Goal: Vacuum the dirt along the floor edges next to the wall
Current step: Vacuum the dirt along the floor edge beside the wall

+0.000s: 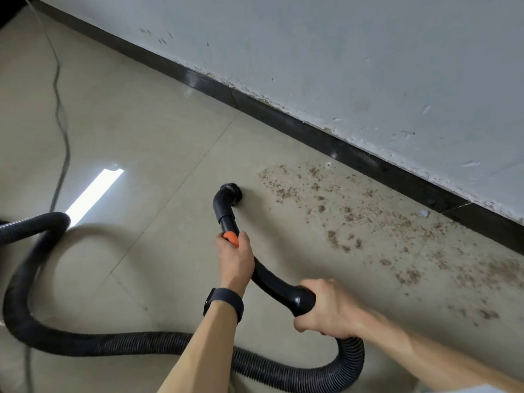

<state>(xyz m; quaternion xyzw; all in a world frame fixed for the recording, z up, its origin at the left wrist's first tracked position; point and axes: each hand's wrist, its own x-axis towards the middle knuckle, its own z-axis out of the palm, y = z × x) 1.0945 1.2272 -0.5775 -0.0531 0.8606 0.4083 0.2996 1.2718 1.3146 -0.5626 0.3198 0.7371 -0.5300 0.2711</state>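
The tiled floor [147, 131] carries dirt [354, 211] just beyond my left hand [235, 259] gripping the wand [226, 208], right hand [329, 310] closed on its hose [141, 341] end; pushing fast may scatter crumbs.

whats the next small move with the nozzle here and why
Probably ease the wand right, so its nozzle enters the near edge of the dirt. The brush head sits on bare tile just short of the brown crumbs, which spread rightward along the black baseboard. Left hand and right hand grip it.
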